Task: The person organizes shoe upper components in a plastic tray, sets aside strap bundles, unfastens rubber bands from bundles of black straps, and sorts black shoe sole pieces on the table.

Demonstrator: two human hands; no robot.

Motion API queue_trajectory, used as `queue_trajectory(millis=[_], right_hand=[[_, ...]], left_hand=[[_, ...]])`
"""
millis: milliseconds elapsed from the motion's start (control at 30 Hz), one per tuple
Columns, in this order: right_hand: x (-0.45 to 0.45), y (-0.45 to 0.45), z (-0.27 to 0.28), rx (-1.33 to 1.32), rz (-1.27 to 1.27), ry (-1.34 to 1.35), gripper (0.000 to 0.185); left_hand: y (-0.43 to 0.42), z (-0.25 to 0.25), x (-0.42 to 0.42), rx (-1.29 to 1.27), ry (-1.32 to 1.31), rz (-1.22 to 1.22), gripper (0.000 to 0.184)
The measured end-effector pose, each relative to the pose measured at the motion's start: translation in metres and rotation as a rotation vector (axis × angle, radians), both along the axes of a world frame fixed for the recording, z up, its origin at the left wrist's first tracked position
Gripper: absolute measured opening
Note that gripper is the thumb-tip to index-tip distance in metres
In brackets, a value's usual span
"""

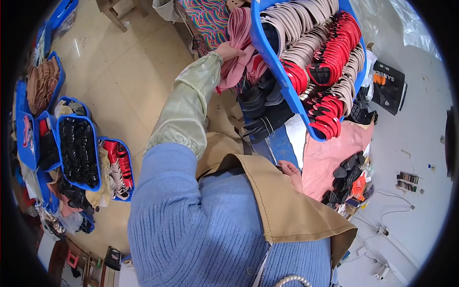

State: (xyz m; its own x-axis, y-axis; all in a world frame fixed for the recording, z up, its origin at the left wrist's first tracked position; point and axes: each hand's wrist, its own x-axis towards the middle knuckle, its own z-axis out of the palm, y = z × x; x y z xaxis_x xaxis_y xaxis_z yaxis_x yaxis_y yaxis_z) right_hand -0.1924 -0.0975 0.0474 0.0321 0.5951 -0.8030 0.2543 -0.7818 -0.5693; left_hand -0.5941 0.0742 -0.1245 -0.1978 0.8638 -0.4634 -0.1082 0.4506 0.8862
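At the left, a blue crate of black pieces (79, 152) stands near a smaller blue crate (132, 181) holding red and beige pieces. Right of these, the wearer's left arm reaches out in a pale green sleeve cover (184, 107). Work is judged part done: the pink strips (240, 23) are gathered in a layered bundle but lie outside the large blue crate (274, 67), just beside its left edge, along the right edge of a wavy-patterned cloth (203, 21). The left hand (230, 51) is closed on the bundle; the strips run past the fingers on both sides, with loose ends hanging below. Black curved pieces (267, 107) lie below the bundle, near the crate's lower left side.

Further right, the right hand (292, 175) is partly hidden by the tan apron (287, 210); whether it grips anything cannot be told. Above it, the large crate carries close rows of beige pieces (306, 21) toward its upper edge and red pieces (342, 38) toward its right edge and lower corner. A pink sheet (330, 148) lies below that corner.
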Motion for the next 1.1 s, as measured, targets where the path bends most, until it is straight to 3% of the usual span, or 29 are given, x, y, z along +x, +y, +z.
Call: queue_trajectory(millis=[200,367,700,833,1100], right_hand=[[0.003,-0.009,0.002,-0.016,0.001,-0.027,0.017],[-0.004,-0.014,0.002,-0.022,0.043,-0.027,0.018],[-0.027,-0.006,0.010,-0.032,0.157,-0.126,0.018],[-0.042,0.000,0.014,-0.039,0.206,-0.127,0.018],[-0.062,0.010,0.017,-0.035,0.298,-0.218,0.019]], left_hand=[[-0.005,-0.015,-0.002,-0.018,-0.091,0.008,0.039],[-0.016,-0.004,-0.004,-0.007,-0.032,0.041,0.028],[-0.004,-0.027,0.009,-0.029,0.014,0.089,0.039],[-0.008,-0.029,0.008,-0.019,0.011,0.075,0.052],[-0.010,-0.031,0.011,-0.052,0.037,0.082,0.052]])
